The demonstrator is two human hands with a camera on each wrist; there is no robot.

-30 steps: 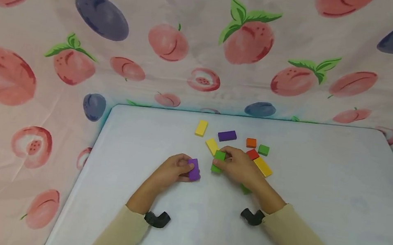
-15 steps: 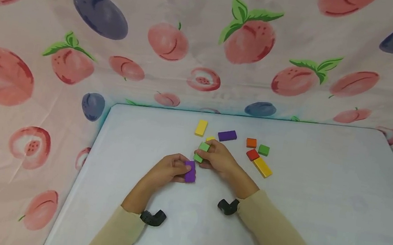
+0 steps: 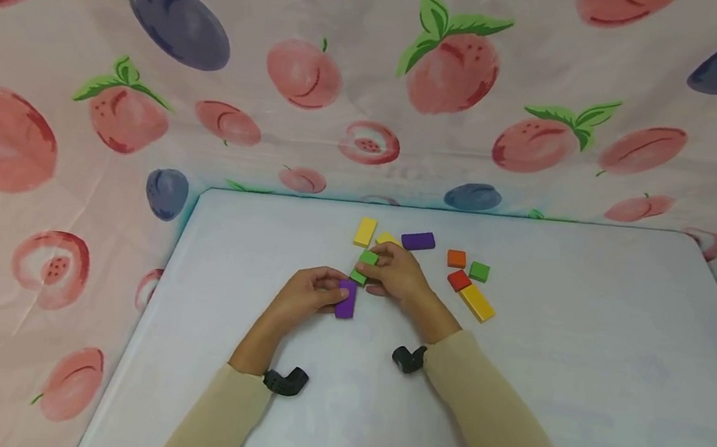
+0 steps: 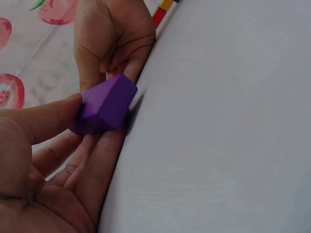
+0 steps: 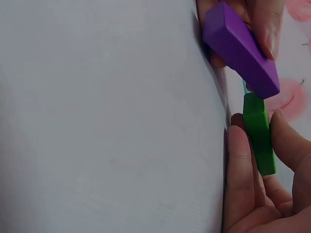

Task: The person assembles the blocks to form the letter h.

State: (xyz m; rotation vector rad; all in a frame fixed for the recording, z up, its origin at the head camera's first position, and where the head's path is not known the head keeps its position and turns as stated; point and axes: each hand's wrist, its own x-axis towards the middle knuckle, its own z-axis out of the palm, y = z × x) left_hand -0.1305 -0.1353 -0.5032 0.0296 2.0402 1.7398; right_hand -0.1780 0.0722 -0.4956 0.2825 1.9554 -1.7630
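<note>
My left hand pinches a purple rectangular block between thumb and fingers, low over the white table. In the left wrist view the thumb presses one side of this purple block. My right hand holds a green rectangular block just beyond the purple one. From the right wrist, one end of the green block shows right at the lower end of the purple block. A yellow block lies partly hidden behind the right hand.
On the white table, another yellow block and a dark purple block lie near the back. Right of them are an orange block, a small green block, a red block and a yellow-orange block.
My right hand has moved left with the green block, up to the purple one. My left hand has shifted slightly left and away from me, turning the purple block a little straighter.
</note>
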